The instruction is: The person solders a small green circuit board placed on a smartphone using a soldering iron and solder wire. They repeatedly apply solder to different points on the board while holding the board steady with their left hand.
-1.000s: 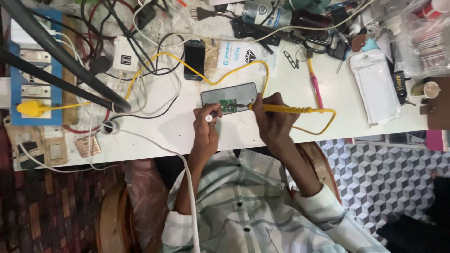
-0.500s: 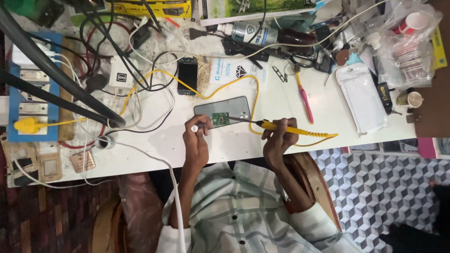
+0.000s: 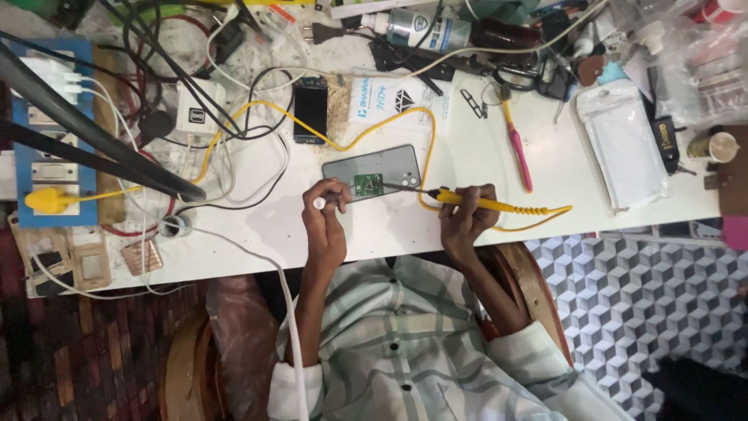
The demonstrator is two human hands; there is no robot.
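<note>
1. Head view, looking down on a white bench (image 3: 499, 156): a grey phone (image 3: 374, 168) lies back-up near the front edge, with a small green board (image 3: 363, 185) resting on its lower edge.
2. Left hand (image 3: 326, 226) — fingers curled and pressed together around a slim tool with a white cap (image 3: 318, 203); the tool's tip points at the board. Whether the tip touches it is too small to tell.
3. Right hand (image 3: 466, 218) — fingers pinching the yellow iron (image 3: 483, 204) like a pen; its dark tip reaches left toward the board, and its yellow cord (image 3: 389, 125) loops up over the bench.
4. Nearby: a smaller dark phone (image 3: 310, 113) above, a pink-handled tool (image 3: 516, 152) to the right, a white pouch (image 3: 623, 152) further right, and a blue socket board (image 3: 54, 156) at far left among tangled cables.
5. Handling note, as a judgement: the board is loose on the phone, so the left tool should pin it firmly while the iron's tip meets only the joint; the cord's slack wants keeping off the work.
6. Against the frame half a second ago: both hands hold the same grips at the board, and the phone has not shifted on the bench; the view has drifted slightly.
</note>
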